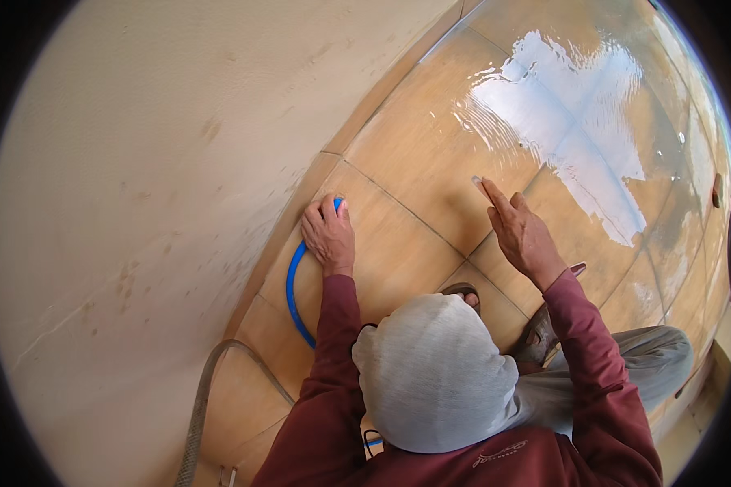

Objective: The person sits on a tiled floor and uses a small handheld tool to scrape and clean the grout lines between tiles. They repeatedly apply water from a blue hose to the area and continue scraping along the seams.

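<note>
So your left hand (328, 235) is down by the base of the wall (130, 203), fingers curled and thumb closed around the blue hose (292, 284). A bit of blue pokes out between thumb and fingertips, and the rest bows out beside your wrist, then ducks under your maroon sleeve (339, 325). Looks smooth and bright, with one easy bend in the part that shows.

Your right hand (524, 239) is out over the tiled floor (406, 243), fingers pretty straight and close together, pinching a thin pale thing (477, 186) that sticks out past the tips. Too small to tell what it is, and your thumb's mostly hidden.

Up ahead of that hand, a shiny puddle (577, 138) spreads over the tiles, rippled on the side nearest the wall. There's also a grey hose (196, 414) looping along the wall to your left.
</note>
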{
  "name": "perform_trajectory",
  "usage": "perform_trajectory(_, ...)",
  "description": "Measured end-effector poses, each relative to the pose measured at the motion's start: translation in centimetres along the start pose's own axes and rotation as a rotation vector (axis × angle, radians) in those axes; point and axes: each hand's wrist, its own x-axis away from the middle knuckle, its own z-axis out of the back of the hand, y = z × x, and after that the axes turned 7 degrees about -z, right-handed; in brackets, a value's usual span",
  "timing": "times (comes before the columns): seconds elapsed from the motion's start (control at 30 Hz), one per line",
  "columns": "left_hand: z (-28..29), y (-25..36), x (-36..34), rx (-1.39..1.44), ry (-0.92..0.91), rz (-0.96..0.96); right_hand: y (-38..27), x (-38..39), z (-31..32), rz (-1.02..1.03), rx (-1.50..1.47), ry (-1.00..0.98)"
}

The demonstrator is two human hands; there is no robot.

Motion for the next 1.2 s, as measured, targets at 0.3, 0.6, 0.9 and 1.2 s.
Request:
perform_trajectory(0.3, 1.5, 0.4, 1.8, 0.019, 0.06, -0.064, -7.6, -4.2, -3.3, 0.284, 0.299, 0.204)
perform_trajectory(0.6, 3.8, 2.2, 2.0, 0.017, 0.043, -0.065, -13.2, -10.6, -1.9, 0.224, 0.438, 0.275)
perform_trajectory(0.9, 2.9, 2.2, 0.9, 0.041, 0.015, -0.043, -12.9, -11.1, -2.4, 0.232, 0.466, 0.379)
perform_trajectory(1.2, 2.7, 2.3, 1.5, 0.065, 0.032, -0.037, -9.8, -15.3, 1.4, 0.612, 0.587, 0.076)
